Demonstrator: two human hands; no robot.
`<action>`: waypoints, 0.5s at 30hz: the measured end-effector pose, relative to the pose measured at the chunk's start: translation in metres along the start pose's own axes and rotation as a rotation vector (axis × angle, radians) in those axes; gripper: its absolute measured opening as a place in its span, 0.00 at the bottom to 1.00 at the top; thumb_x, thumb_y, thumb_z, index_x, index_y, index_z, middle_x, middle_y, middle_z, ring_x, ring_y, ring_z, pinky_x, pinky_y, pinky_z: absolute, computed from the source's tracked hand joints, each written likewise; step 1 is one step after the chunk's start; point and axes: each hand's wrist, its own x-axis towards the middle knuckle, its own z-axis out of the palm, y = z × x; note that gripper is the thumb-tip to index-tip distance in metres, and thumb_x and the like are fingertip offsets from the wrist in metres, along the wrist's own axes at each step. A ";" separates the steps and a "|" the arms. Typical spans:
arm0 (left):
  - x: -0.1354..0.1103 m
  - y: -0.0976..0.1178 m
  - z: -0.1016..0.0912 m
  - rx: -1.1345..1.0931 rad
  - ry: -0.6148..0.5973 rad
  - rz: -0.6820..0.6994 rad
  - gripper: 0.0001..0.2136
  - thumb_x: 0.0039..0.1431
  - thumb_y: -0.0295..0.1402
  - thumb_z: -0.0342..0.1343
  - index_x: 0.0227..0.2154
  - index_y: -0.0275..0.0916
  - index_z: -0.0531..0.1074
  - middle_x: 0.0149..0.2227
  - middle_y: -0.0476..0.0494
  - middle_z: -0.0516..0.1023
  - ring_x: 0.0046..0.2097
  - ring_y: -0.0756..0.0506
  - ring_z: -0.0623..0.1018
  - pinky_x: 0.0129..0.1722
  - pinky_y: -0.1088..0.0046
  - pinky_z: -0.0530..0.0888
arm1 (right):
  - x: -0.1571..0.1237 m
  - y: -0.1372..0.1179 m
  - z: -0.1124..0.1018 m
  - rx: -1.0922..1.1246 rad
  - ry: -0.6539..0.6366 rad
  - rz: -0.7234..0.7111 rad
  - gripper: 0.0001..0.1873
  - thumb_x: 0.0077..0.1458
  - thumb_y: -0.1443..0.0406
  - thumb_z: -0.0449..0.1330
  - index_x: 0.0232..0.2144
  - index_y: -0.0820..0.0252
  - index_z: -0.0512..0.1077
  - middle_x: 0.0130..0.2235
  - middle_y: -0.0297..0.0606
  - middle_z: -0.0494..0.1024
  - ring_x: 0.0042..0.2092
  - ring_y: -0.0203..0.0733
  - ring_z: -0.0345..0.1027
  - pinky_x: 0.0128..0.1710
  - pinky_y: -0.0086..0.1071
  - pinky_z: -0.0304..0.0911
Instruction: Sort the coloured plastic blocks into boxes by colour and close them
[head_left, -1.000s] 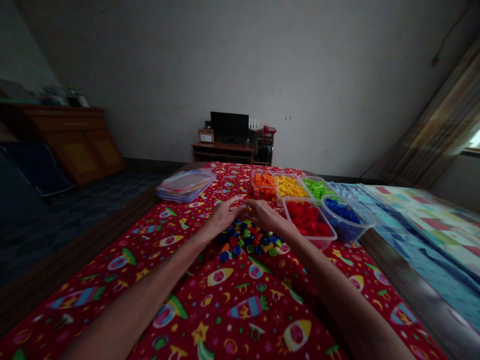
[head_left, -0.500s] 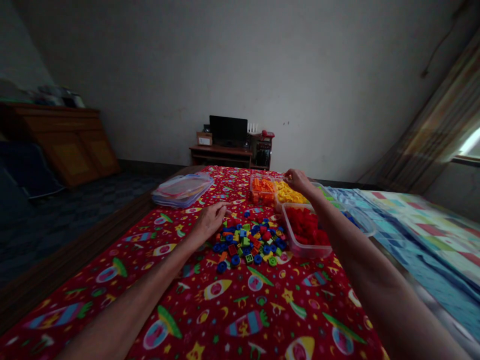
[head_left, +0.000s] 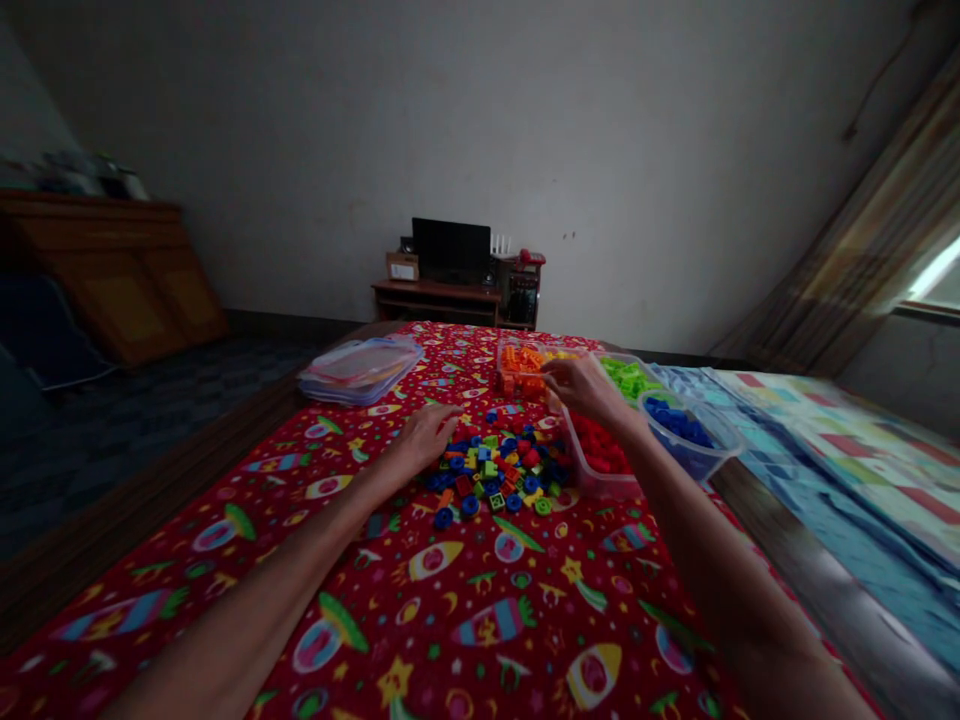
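Back from the yellow tub [head_left: 562, 354], my curled right hand [head_left: 583, 390], maybe empty, hangs over the red tub [head_left: 600, 455]; my open left hand [head_left: 427, 437] rests by the bricks [head_left: 495, 470] on rocket-print cloth [head_left: 450, 590].
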 end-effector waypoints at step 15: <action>-0.014 0.012 0.024 -0.195 -0.147 0.029 0.19 0.61 0.39 0.42 0.49 0.39 0.69 0.50 0.41 0.75 0.51 0.43 0.74 0.53 0.65 0.68 | -0.034 -0.043 0.068 0.082 -0.275 -0.112 0.27 0.48 0.77 0.50 0.51 0.66 0.69 0.36 0.43 0.77 0.36 0.39 0.68 0.36 0.28 0.59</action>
